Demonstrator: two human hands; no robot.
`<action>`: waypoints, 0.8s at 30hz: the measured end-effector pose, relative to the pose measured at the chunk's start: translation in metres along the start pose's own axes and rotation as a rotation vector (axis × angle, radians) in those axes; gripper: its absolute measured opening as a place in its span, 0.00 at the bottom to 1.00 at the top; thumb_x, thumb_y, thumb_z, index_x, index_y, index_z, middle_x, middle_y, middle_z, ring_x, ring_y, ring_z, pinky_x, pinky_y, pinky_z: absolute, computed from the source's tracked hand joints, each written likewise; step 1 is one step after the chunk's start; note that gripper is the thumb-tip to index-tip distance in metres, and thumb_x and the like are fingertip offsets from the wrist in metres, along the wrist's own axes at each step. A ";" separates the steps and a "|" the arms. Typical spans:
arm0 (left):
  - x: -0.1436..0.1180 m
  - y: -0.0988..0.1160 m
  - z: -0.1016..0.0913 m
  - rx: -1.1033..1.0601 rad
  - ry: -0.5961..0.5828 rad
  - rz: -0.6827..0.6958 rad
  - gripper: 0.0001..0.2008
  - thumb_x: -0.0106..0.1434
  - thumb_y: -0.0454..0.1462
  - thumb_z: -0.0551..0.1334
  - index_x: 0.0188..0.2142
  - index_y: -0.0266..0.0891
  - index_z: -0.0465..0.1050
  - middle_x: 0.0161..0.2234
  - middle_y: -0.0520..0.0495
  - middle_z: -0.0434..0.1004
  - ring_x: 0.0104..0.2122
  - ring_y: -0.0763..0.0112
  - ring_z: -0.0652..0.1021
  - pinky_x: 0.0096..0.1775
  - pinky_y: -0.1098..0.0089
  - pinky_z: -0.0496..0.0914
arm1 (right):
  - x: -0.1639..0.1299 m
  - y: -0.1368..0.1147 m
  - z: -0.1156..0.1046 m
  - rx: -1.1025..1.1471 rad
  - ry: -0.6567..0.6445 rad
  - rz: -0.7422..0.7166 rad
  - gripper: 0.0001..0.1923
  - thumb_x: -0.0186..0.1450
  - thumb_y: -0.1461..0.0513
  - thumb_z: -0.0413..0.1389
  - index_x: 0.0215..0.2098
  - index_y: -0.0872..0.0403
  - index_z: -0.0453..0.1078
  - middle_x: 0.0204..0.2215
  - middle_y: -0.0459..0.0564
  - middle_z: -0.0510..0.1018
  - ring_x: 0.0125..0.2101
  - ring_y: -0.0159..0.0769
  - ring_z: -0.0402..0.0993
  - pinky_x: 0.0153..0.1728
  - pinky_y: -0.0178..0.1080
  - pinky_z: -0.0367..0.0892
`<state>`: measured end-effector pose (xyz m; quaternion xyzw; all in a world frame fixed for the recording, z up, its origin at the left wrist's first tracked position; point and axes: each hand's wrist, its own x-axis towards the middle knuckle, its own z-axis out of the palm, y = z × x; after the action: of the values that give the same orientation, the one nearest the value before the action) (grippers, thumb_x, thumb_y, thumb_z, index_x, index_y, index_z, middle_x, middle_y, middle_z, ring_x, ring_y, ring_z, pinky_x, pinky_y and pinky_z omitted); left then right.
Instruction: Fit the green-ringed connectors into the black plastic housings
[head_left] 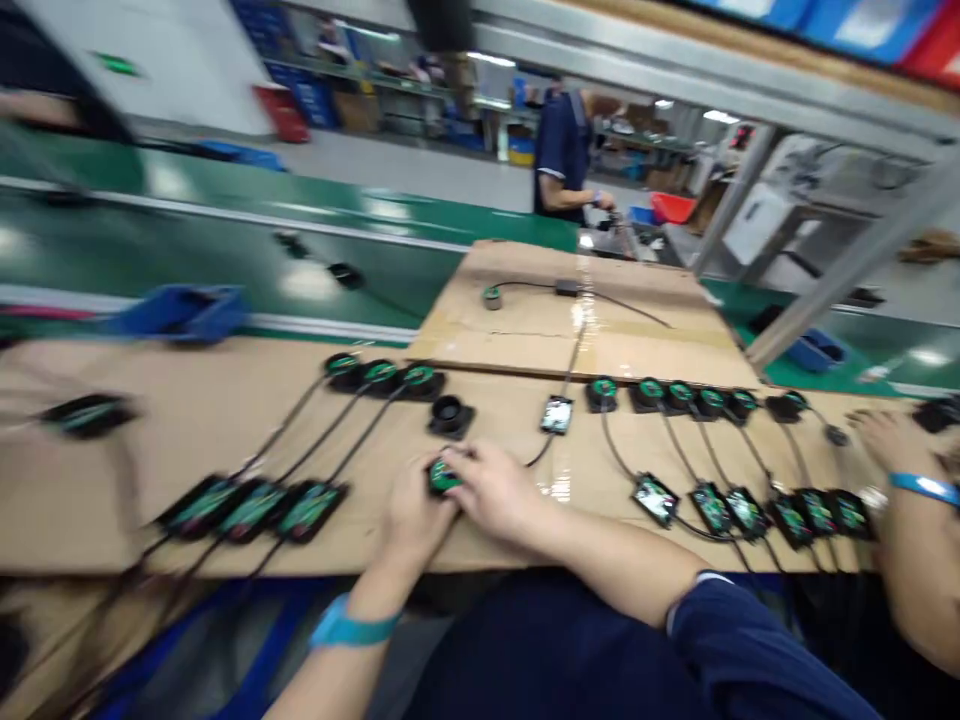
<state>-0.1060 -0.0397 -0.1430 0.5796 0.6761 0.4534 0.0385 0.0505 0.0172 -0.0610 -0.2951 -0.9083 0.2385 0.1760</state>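
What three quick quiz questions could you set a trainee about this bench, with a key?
1. True or false: the camera wearer's left hand and right hand are both on the same green-faced part.
2. What colour is the bin beyond the cardboard, on the picture's left: A red, B blue, C yellow?
3. Fill in: the wearer's turquoise wristband is on the ___ wrist.

Key: 1 true; 2 B; 3 left.

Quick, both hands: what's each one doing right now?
Left hand: closed around the round module with the green board.
Right hand: fingers at the same module; can't tell whether they grip it.
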 end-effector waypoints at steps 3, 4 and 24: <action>0.002 0.012 -0.002 -0.016 -0.008 0.049 0.18 0.61 0.37 0.61 0.52 0.40 0.66 0.47 0.39 0.74 0.48 0.57 0.76 0.53 0.55 0.74 | 0.003 0.000 -0.002 0.120 0.066 0.054 0.22 0.67 0.63 0.58 0.59 0.57 0.69 0.47 0.57 0.72 0.47 0.44 0.71 0.53 0.46 0.70; 0.002 0.014 -0.001 0.003 0.027 0.057 0.16 0.63 0.36 0.60 0.51 0.40 0.66 0.47 0.39 0.74 0.48 0.58 0.76 0.53 0.55 0.74 | 0.004 0.001 -0.002 0.154 0.101 0.068 0.22 0.67 0.62 0.58 0.59 0.57 0.68 0.47 0.58 0.72 0.48 0.44 0.71 0.54 0.46 0.70; 0.000 0.024 -0.009 0.030 0.075 0.124 0.16 0.65 0.31 0.59 0.53 0.38 0.65 0.48 0.37 0.70 0.50 0.57 0.73 0.53 0.54 0.73 | 0.001 0.007 0.009 0.070 0.221 0.007 0.22 0.65 0.52 0.63 0.52 0.56 0.74 0.45 0.58 0.73 0.47 0.46 0.71 0.51 0.48 0.72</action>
<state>-0.0926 -0.0465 -0.1219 0.6033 0.6467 0.4660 -0.0236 0.0488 0.0198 -0.0717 -0.3165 -0.8734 0.2368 0.2843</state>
